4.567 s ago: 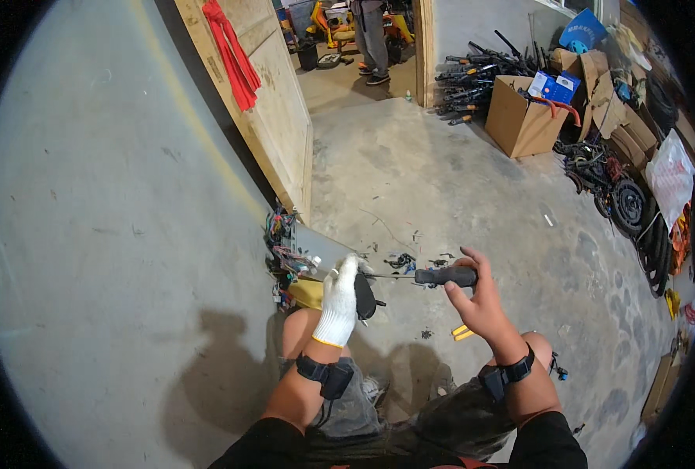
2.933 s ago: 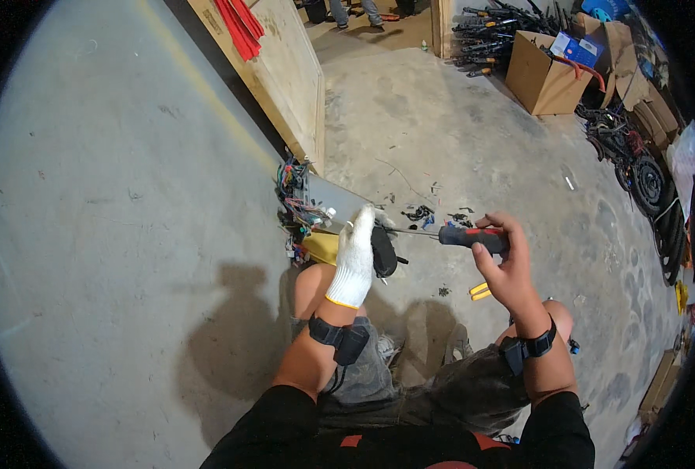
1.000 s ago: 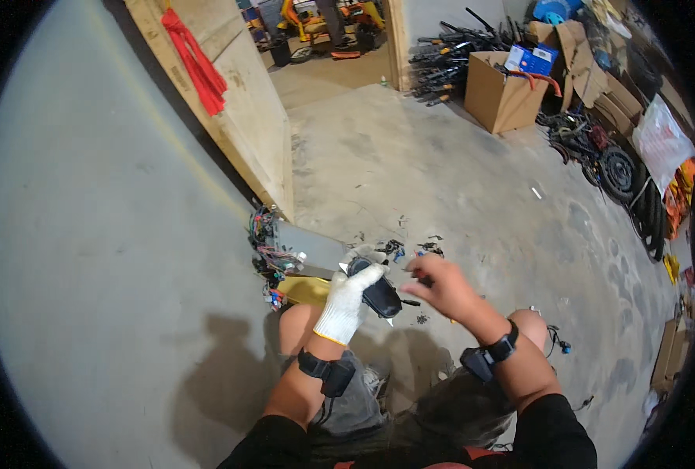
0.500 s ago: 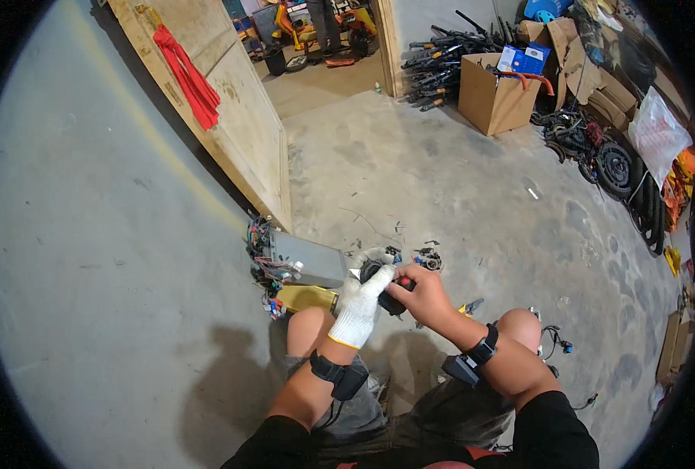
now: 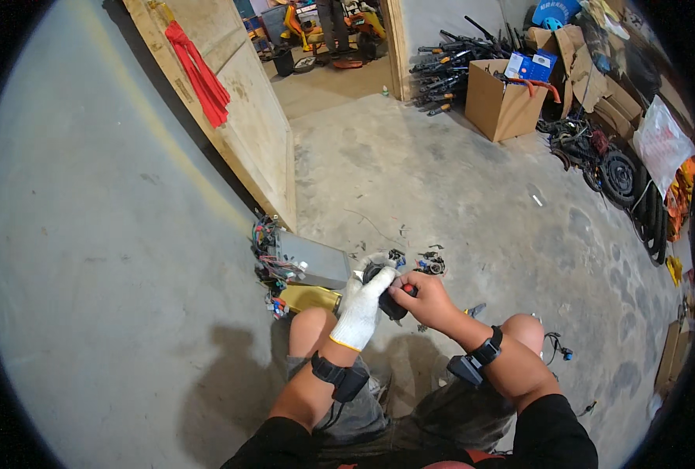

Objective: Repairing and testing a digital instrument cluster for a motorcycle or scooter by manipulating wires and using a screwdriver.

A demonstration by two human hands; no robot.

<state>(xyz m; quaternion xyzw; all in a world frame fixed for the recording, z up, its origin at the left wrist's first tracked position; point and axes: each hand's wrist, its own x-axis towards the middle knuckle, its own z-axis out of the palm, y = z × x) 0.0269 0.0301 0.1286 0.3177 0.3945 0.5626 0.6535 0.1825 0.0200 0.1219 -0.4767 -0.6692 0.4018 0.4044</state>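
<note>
My left hand, in a white knit glove, is closed around a black plastic part in front of my knees. A red piece shows on that part's right side. My bare right hand has its thumb and forefinger pinched at this side, by the red piece. The glove and fingers hide much of the part, so its exact kind is unclear. Just left of the glove stands a grey metal box, with a bundle of coloured wires and connectors at its end.
A yellow piece lies below the grey box. Small black parts are scattered beyond my hands. A cable lies by my right knee. Farther off are an open door, a cardboard box, piled black rods and wheels.
The view has shifted slightly. My right fingers have shifted a little at the black part, and more of its dark side shows. Both hands stay at the part.
</note>
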